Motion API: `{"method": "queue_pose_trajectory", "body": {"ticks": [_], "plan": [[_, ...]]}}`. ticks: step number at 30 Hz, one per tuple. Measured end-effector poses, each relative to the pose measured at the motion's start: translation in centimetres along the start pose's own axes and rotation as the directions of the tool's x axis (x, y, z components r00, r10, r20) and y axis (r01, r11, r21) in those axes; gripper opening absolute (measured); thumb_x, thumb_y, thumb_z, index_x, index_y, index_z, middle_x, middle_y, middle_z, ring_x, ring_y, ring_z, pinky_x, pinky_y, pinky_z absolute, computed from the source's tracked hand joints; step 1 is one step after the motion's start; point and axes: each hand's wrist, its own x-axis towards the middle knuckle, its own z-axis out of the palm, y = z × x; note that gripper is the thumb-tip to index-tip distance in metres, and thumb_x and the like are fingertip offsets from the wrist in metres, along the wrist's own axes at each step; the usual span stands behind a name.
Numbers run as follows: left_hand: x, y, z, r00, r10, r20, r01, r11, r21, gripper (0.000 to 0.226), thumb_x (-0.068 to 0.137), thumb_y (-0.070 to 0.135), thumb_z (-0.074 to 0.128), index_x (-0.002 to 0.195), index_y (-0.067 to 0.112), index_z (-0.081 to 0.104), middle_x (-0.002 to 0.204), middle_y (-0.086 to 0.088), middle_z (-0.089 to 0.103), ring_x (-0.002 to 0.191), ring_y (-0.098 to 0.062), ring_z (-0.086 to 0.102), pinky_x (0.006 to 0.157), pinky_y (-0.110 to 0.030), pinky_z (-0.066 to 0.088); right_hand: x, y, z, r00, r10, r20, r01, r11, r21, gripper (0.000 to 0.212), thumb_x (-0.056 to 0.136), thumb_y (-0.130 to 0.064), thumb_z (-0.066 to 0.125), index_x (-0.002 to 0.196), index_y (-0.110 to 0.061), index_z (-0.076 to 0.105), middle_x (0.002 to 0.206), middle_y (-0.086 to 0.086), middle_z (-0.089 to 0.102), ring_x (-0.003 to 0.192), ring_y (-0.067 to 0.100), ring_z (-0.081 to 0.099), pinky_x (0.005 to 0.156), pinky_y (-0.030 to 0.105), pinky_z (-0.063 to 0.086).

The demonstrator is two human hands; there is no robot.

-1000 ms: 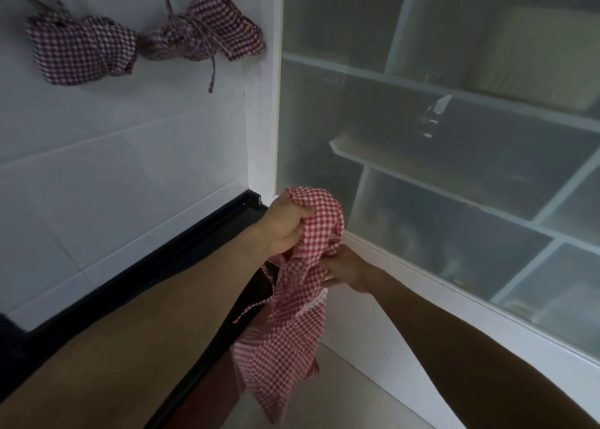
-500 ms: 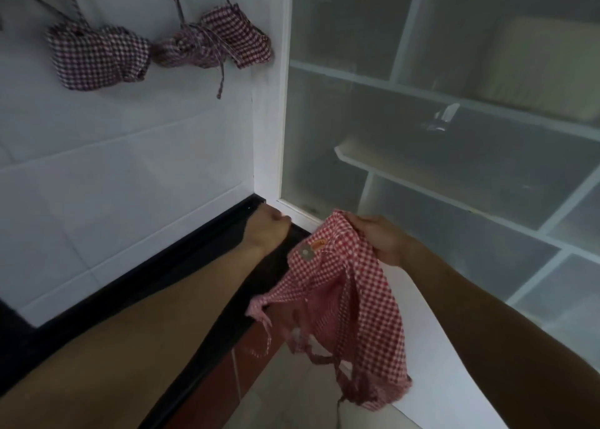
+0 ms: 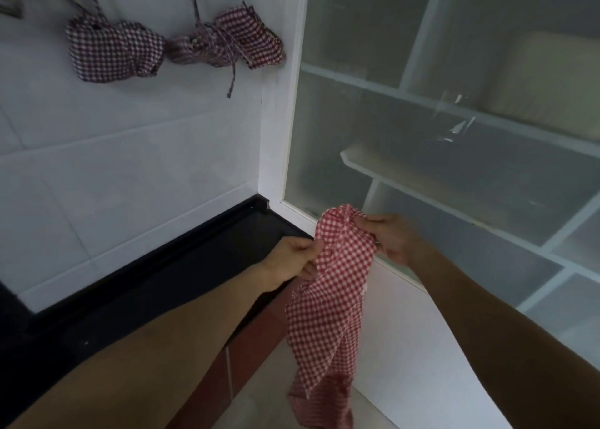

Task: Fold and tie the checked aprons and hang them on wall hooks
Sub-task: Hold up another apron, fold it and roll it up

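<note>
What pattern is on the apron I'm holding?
Red and white checks on the apron, seen clearly in the head view.

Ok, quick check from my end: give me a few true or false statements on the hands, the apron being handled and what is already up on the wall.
1. Both hands hold the red checked apron. True: left hand and right hand grip its top.
2. The held apron is already tied in a bundle. False: it hangs loose below the hands.
3. Two tied bundles hang on the tiled wall. True: left bundle, right bundle.
4. The cabinet door stands wide open. False: its frosted panel is closed.
</note>
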Motion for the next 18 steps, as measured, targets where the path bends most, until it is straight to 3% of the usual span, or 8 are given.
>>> {"method": "queue_pose_trajectory", "body": {"ticks": [2, 5, 8, 10, 12, 14, 16, 18], "plan": [[0.1, 1.0, -0.9, 0.999, 0.013, -0.049, -0.013, 1.0, 0.004, 0.036, 0.102, 0.031, 0.052, 0.103, 0.0, 0.07, 0.104, -0.023, 0.07, 0.087, -0.025, 0.066, 0.084, -0.038, 0.058, 0.5, 0.4, -0.6, 0.996, -0.017, -0.088, 0.018, 1.0, 0.014, 0.032, 0.087, -0.018, 0.074, 0.113, 0.001, 0.069, 0.106, 0.013, 0.073, 0.095, 0.023, 0.071, 0.08, 0.032, 0.058], [0.6, 2.7, -2.4, 0.986, -0.005, -0.166, -0.001, 0.999, -0.036, 0.041, 0.106, 0.032, 0.043, 0.105, -0.002, 0.066, 0.094, -0.013, 0.069, 0.082, -0.017, 0.066, 0.074, -0.027, 0.058, 1.1, 0.9, -2.1, 0.988, -0.026, -0.155, 0.023, 0.999, -0.024, 0.027, 0.083, -0.019, 0.078, 0.103, -0.002, 0.073, 0.101, 0.013, 0.074, 0.091, 0.025, 0.072, 0.084, 0.036, 0.058], [0.5, 4.3, -4.3, 0.978, 0.108, -0.18, -0.063, 0.969, 0.238, 0.042, 0.106, 0.035, 0.04, 0.08, 0.006, 0.055, 0.07, -0.008, 0.058, 0.057, -0.012, 0.055, 0.057, -0.025, 0.051, 0.6, 1.0, -3.1, 0.993, -0.09, -0.077, 0.074, 0.979, -0.191, 0.017, 0.086, -0.019, 0.075, 0.098, -0.006, 0.075, 0.089, 0.006, 0.074, 0.078, 0.015, 0.07, 0.072, 0.023, 0.057], [0.3, 5.6, -5.6, 0.982, 0.156, -0.102, -0.103, 0.911, 0.4, 0.036, 0.102, 0.037, 0.048, 0.076, 0.013, 0.053, 0.064, -0.001, 0.055, 0.05, -0.007, 0.049, 0.05, -0.021, 0.043, 0.4, 0.9, -3.3, 0.991, -0.125, -0.04, 0.109, 0.952, -0.288, 0.012, 0.089, -0.022, 0.072, 0.09, -0.01, 0.076, 0.085, 0.007, 0.074, 0.073, 0.015, 0.068, 0.07, 0.024, 0.055], [0.2, 7.0, -6.9, 0.993, 0.117, 0.004, -0.103, 0.851, 0.514, 0.023, 0.093, 0.04, 0.064, 0.085, 0.019, 0.063, 0.072, 0.005, 0.063, 0.058, -0.004, 0.056, 0.055, -0.018, 0.045, 0.7, 0.8, -3.5, 0.991, -0.129, -0.043, 0.112, 0.955, -0.275, 0.016, 0.092, -0.024, 0.069, 0.091, -0.01, 0.076, 0.091, 0.01, 0.075, 0.081, 0.02, 0.069, 0.08, 0.031, 0.054], [0.5, 7.8, -8.3, 0.993, 0.108, 0.036, -0.104, 0.723, 0.683, 0.022, 0.086, 0.04, 0.075, 0.092, 0.02, 0.068, 0.086, 0.006, 0.069, 0.079, -0.008, 0.065, 0.071, -0.022, 0.051, 1.1, 0.6, -3.5, 0.996, -0.073, -0.06, 0.058, 0.974, -0.219, 0.021, 0.094, -0.024, 0.066, 0.101, -0.007, 0.074, 0.101, 0.01, 0.074, 0.094, 0.024, 0.07, 0.094, 0.038, 0.054], [1.0, 8.0, -9.3, 0.966, 0.241, -0.091, -0.092, 0.654, 0.75, 0.018, 0.087, 0.034, 0.075, 0.09, 0.018, 0.067, 0.09, 0.003, 0.067, 0.086, -0.013, 0.064, 0.076, -0.022, 0.049, 1.3, 0.1, -3.3, 0.999, -0.035, -0.032, 0.028, 0.98, -0.197, 0.025, 0.096, -0.026, 0.064, 0.107, -0.006, 0.073, 0.107, 0.011, 0.074, 0.102, 0.027, 0.07, 0.102, 0.043, 0.05], [1.2, 7.7, -9.9, 0.93, 0.324, -0.175, -0.059, 0.601, 0.797, 0.019, 0.089, 0.035, 0.071, 0.092, 0.019, 0.062, 0.088, 0.004, 0.063, 0.083, -0.012, 0.061, 0.075, -0.024, 0.046, 1.6, -0.2, -3.1, 0.998, -0.059, -0.003, 0.056, 0.962, -0.267, 0.026, 0.096, -0.032, 0.063, 0.102, -0.009, 0.075, 0.103, 0.01, 0.075, 0.1, 0.027, 0.071, 0.101, 0.043, 0.051]]}}
